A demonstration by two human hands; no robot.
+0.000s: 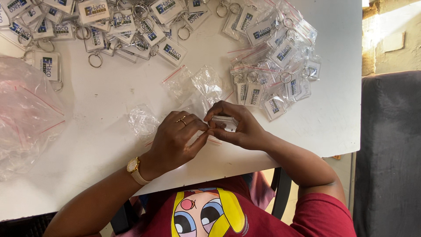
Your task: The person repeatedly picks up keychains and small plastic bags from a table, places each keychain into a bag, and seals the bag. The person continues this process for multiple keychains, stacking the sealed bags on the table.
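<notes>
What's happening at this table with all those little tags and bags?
A person seated at a white table holds a clear rectangular keychain in a small plastic bag between both hands. The right hand grips it, while the left hand, with a ring and a wristwatch, pinches the bag's edge. Loose unbagged keychains lie at the far left, bagged keychains pile up at the far right, and empty small bags sit between.

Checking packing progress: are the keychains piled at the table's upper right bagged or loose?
Bagged: those keychains lie inside clear red-striped zip bags.
</notes>
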